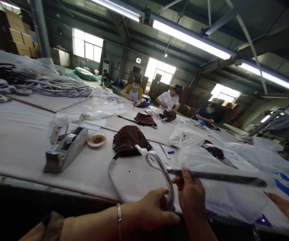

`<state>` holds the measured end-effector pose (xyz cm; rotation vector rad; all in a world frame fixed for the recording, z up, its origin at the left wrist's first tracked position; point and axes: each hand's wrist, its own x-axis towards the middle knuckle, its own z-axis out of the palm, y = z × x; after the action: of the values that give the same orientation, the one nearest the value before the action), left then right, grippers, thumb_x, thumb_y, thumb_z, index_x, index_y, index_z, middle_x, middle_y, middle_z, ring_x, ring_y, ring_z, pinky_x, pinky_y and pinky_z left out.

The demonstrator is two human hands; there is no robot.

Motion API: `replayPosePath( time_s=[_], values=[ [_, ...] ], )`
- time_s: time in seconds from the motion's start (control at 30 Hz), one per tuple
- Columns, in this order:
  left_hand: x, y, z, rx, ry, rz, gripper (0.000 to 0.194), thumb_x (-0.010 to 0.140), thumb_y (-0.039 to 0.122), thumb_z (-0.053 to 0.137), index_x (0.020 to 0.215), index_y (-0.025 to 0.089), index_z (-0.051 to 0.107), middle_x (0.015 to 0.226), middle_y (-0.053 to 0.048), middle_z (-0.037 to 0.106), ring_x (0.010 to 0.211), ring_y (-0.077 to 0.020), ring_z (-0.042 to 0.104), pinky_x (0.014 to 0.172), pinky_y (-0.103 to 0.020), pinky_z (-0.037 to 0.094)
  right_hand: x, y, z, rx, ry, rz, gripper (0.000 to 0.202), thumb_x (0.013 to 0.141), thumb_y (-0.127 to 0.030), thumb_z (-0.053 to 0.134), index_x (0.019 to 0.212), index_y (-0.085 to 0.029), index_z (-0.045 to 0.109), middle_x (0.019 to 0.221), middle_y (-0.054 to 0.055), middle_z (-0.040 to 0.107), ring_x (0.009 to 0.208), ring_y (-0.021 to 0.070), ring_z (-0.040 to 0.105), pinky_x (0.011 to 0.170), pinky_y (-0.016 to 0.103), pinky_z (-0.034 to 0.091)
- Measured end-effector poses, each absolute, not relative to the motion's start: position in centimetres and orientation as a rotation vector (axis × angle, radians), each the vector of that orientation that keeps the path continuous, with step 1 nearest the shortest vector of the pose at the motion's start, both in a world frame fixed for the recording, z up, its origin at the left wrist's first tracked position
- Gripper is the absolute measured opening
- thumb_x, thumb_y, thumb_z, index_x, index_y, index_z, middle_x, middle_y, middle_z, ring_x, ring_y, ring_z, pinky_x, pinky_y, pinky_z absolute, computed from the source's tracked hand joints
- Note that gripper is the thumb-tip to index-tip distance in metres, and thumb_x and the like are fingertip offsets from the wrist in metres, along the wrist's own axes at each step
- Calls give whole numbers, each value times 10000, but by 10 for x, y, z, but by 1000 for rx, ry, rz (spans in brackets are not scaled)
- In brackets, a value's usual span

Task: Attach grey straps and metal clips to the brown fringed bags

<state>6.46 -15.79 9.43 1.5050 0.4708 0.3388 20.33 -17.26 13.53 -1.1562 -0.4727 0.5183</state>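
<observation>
A brown fringed bag [129, 139] lies on the table in front of me. Its long strap [168, 182], which looks wrapped in pale film, loops towards me. My left hand [154, 207], with a silver bangle at the wrist, has its fingers curled round this strap near the table's front edge. Just to its right, my right hand [191, 189] pinches a long, dark, flat strip [229, 177] that points right; whether it belongs to the strap I cannot tell. White wrapping [141, 149] sits at the bag's lower right corner.
A metal tape dispenser [65, 150] and a small dish of brown stuff [96, 139] stand left of the bag. Clear plastic bags [187, 135] lie to the right. Another person's hand [282, 204] rests at far right. Several people work across the table, near more brown bags [146, 119].
</observation>
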Motion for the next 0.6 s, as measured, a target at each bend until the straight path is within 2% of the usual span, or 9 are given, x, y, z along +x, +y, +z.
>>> replayPosePath(
  time_s=[0.1,0.2,0.27,0.33,0.4,0.5,0.6],
  values=[
    [60,-160,104,1339,464,263,440,715,315,671,1102,126,583,778,-48,673,644,-164,624,555,-239,484,218,-182,128,-1156,-483,499,407,691,-464,819,884,-151,645,624,-34,598,497,98,542,493,234,495],
    [33,-150,114,1249,481,267,401,731,282,604,1106,150,547,693,10,599,503,-100,528,456,-195,417,254,-190,123,-1105,-430,464,365,678,-410,840,870,-174,639,689,-43,633,537,81,549,508,212,477],
    [10,-136,120,1284,525,316,334,737,286,610,1040,157,553,647,49,519,453,-64,437,417,-171,363,282,-192,125,-1029,-352,463,339,679,-367,843,871,-194,623,742,-53,659,594,86,587,547,216,497],
    [-12,-120,125,1353,617,367,299,773,329,617,1011,160,551,602,72,457,442,-55,383,404,-163,332,306,-193,130,-932,-269,524,322,695,-351,831,865,-200,603,735,-61,656,643,100,620,601,242,531],
    [-29,-103,128,1400,695,398,321,803,417,627,975,159,543,585,67,473,456,-69,405,419,-172,348,319,-190,138,-832,-217,646,316,721,-364,810,855,-194,581,651,-76,603,597,93,600,575,237,522],
    [-50,-85,129,1398,729,448,428,775,542,671,856,141,547,620,10,566,541,-110,518,501,-209,416,320,-185,149,-707,-167,829,258,808,-365,735,854,-176,565,511,-115,444,408,44,435,416,163,367],
    [-75,-82,123,1371,684,451,477,752,585,694,825,125,588,613,-24,608,565,-125,551,558,-223,415,314,-181,154,-674,-109,925,233,920,-382,596,861,-157,576,459,-127,335,322,29,294,356,162,236]
  ],
)
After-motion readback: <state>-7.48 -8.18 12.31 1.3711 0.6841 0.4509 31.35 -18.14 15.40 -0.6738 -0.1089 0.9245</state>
